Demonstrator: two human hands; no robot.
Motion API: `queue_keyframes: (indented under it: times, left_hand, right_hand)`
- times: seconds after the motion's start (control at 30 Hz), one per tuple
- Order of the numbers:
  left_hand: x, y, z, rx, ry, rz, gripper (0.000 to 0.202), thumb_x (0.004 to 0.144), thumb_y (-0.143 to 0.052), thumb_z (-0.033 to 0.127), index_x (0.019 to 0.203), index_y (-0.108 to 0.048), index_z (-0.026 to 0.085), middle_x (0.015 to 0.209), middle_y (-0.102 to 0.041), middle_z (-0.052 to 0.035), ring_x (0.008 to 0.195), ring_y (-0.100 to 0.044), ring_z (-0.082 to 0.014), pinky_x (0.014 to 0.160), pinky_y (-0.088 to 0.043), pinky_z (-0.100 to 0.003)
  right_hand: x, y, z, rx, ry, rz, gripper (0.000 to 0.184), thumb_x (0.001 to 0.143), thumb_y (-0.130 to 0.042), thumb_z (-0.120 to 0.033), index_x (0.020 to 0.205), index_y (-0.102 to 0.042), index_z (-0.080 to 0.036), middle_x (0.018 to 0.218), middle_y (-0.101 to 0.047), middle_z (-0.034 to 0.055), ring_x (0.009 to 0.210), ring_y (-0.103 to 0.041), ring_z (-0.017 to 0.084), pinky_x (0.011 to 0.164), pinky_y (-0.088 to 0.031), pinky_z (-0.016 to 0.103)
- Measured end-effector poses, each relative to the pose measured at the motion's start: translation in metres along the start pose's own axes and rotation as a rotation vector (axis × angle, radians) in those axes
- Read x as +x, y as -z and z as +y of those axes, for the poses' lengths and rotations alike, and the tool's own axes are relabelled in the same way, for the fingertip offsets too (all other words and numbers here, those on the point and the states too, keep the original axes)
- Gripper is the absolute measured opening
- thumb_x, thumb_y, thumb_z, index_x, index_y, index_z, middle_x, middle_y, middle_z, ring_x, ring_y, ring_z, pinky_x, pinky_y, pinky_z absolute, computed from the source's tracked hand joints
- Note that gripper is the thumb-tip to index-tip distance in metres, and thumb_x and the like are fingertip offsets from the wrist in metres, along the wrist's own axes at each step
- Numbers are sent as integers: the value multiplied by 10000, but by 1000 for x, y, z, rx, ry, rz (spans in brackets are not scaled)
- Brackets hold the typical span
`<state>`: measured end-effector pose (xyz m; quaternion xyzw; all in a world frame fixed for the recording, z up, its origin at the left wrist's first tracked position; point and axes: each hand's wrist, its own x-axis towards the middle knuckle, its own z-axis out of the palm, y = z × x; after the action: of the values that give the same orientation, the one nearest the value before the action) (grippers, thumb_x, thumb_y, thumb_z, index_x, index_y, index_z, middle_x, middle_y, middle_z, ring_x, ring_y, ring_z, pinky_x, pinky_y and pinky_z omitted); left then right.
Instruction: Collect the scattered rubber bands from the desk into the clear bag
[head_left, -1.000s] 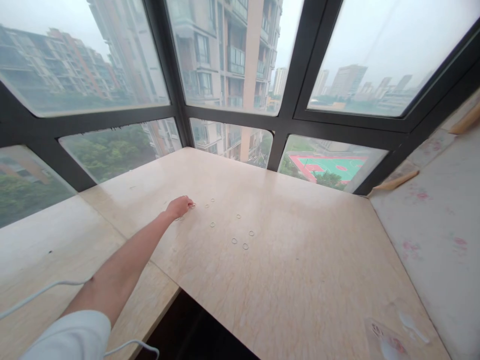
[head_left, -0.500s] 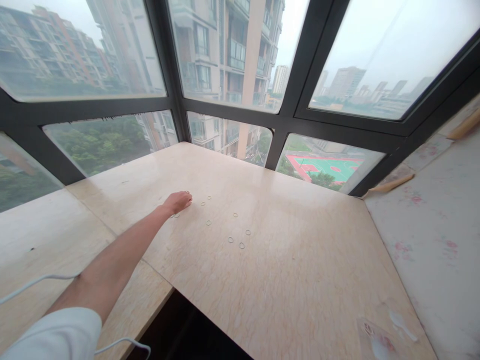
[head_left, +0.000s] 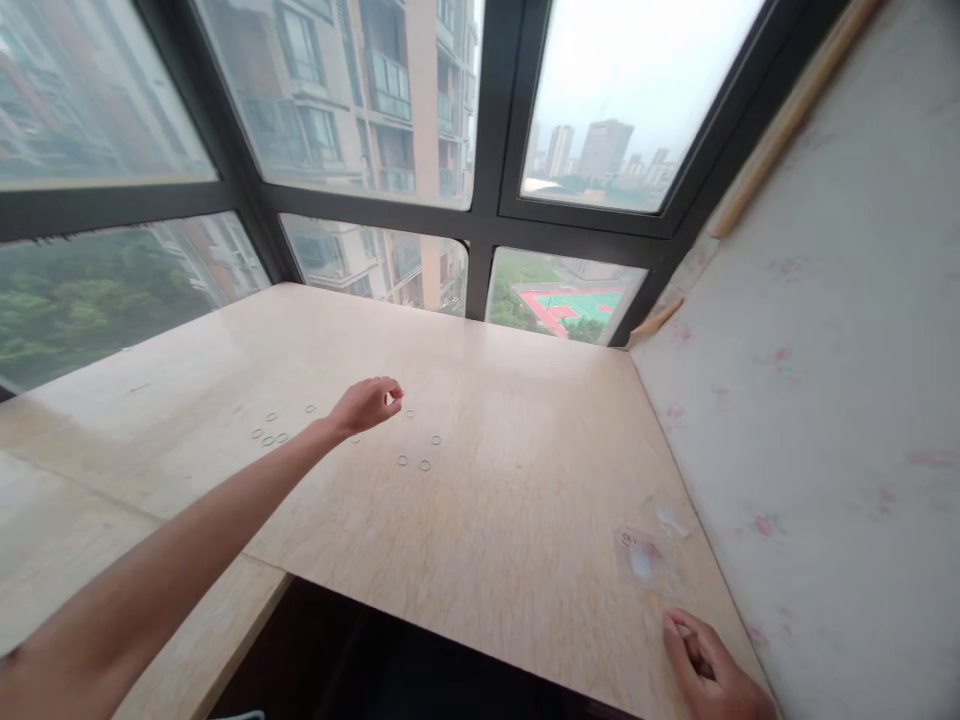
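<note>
My left hand [head_left: 367,403] is held over the stone counter [head_left: 480,540], thumb and forefinger pinched together. Anything between those fingertips is too small to make out. Several thin rings lie scattered around it: a ring [head_left: 409,413] close to the fingertips, another ring [head_left: 436,440] to the right, and a loose group with a ring [head_left: 271,417] left of the wrist. The forearm may hide part of the counter. At the lower right, my right hand [head_left: 709,665] has its fingers curled and the thumb against the forefinger. What it holds, if anything, is hidden.
A clear plastic packet [head_left: 639,560] lies on the counter near my right hand, with a small whitish piece [head_left: 671,522] beyond it. Dark-framed windows [head_left: 487,230] border the back. A flowered wall [head_left: 825,400] rises on the right. Below the counter's front edge is a dark gap [head_left: 390,660].
The view has turned to the right. My left hand has shifted right across the rings, its pinch now showing. My right hand has come into view at the lower right.
</note>
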<state>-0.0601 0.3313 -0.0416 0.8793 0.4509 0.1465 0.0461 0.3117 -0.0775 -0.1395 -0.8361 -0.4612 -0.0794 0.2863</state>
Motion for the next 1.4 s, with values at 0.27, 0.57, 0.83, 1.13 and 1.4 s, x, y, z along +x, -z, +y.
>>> queue_keyframes:
  times: [0.27, 0.57, 0.83, 1.13, 1.4]
  left_hand:
    - [15, -41, 197, -329, -412, -38, 172, 820, -513, 225, 878, -672, 195, 878, -678, -45, 700, -600, -148, 705, -447, -274]
    - [1, -94, 340, -360, -929, -184, 156, 858, -528, 227, 863, -679, 186, 929, -671, -58, 813, -622, -160, 729, -445, -271]
    - [4, -115, 354, -255, -967, -215, 168, 871, -555, 264, 810, -685, 177, 941, -659, -71, 851, -617, -176, 746, -436, -292]
    - [2, -109, 349, -347, -860, -217, 151, 873, -549, 236, 922, -684, 191, 1009, -654, -64, 854, -626, -180, 772, -452, -307]
    - [-88, -75, 370, -1021, -441, -357, 198, 848, -527, 291, 931, -690, 216, 932, -654, -72, 857, -616, -185, 793, -485, -331]
  right_hand:
    - [-1, 2, -13, -1, 99, 21, 492, 927, -361, -511, 823, -705, -174, 549, -623, 26, 459, -574, 120, 477, -397, 199]
    - [0, 3, -13, 85, 113, -10, 346, 942, -406, -365, 840, -676, -173, 578, -625, 16, 509, -566, 120, 543, -380, 213]
    - [0, 5, -14, 118, 127, -15, 305, 933, -410, -293, 826, -667, -168, 581, -612, 18, 511, -548, 118, 551, -365, 209]
    - [0, 5, -14, 114, 134, -19, 301, 933, -412, -295, 834, -667, -169, 590, -618, 16, 518, -553, 121, 562, -363, 218]
    - [1, 8, -11, 120, 115, -75, 331, 909, -414, -368, 796, -663, -180, 579, -627, 19, 519, -574, 138, 528, -381, 222]
